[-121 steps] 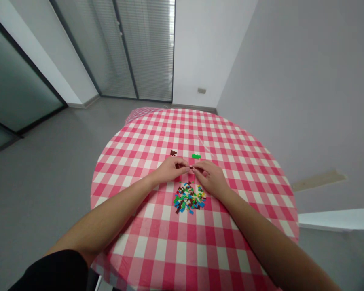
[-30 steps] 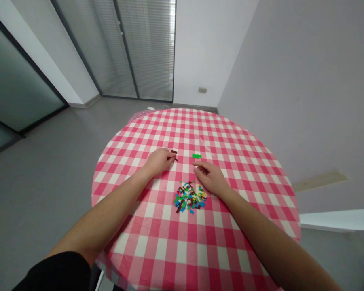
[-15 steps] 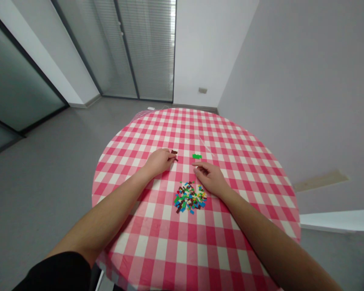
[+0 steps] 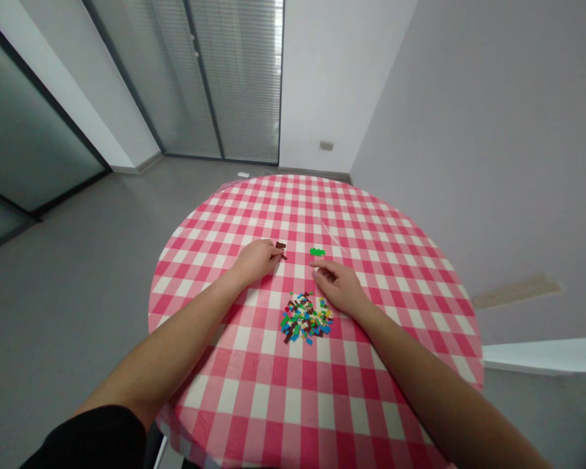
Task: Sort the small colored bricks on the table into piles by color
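Note:
My left hand (image 4: 256, 260) rests on the pink-and-white checked tablecloth (image 4: 258, 391), its fingertips pinching a small dark brown brick (image 4: 284, 256). That brick touches a small dark brown brick stack (image 4: 280, 246) just ahead of the fingers. My right hand (image 4: 334, 285) lies loosely curled with nothing visible in it, its index finger pointing toward a flat green brick assembly (image 4: 317, 251). Just below and left of this hand sits a pile of several small multicoloured bricks (image 4: 306, 319).
The cloth covers a round table, whose far rim (image 4: 293, 176) meets a grey floor (image 4: 68, 293). A grey wall (image 4: 469, 130) rises on the right. Glass doors with blinds (image 4: 234, 78) stand behind. A black sleeve (image 4: 88, 443) shows at lower left.
My hands, together over the table pinching a dark brown piece earlier, have separated. The left hand moved forward to the brown stack, and the right drew back. The last second shows almost no movement.

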The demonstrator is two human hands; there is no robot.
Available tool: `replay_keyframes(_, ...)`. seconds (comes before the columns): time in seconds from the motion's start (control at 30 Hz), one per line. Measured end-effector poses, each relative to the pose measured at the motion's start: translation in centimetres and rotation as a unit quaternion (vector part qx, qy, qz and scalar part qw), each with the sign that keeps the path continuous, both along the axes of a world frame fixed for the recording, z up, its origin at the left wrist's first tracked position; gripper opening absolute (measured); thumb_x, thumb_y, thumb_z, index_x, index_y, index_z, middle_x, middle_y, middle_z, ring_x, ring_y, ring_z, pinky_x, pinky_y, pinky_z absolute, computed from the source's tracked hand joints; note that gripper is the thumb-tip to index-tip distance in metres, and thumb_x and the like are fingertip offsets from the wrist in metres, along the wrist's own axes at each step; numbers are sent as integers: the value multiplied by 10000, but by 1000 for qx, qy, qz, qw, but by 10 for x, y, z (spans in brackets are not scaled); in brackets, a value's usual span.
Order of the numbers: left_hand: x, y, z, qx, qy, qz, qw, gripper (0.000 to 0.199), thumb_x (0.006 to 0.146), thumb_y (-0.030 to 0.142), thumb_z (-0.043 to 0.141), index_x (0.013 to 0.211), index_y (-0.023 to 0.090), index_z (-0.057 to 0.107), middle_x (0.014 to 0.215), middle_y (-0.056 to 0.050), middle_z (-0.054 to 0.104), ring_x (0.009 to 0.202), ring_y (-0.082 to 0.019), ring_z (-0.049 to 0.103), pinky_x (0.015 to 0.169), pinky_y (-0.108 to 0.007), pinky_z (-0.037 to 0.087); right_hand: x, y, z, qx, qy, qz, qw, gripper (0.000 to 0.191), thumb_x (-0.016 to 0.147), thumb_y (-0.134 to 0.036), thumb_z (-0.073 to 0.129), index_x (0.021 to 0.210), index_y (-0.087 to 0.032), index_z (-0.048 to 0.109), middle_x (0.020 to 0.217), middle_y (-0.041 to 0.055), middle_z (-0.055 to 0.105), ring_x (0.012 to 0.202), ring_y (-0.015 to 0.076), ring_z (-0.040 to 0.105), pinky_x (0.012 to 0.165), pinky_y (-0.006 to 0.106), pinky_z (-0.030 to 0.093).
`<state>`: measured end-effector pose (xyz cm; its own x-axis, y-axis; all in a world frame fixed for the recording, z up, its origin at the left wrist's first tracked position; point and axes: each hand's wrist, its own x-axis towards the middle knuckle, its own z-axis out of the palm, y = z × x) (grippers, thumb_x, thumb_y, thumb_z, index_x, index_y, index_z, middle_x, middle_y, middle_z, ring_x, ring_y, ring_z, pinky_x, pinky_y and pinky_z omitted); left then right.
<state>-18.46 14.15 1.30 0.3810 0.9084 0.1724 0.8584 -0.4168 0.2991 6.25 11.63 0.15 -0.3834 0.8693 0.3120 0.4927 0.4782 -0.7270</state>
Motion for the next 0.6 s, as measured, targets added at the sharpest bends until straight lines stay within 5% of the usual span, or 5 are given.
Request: replay_keyframes(0.6,4,-3,5,15,49,6,999,332,947,296,427,1047,195,727,863,-113,664,796,-221,605,710,-324,412,-1,-1,2,-8,7,-1,1000,279,871,-270,552,1063,-140,709,736,44,676,600,147,579,562,260,439)
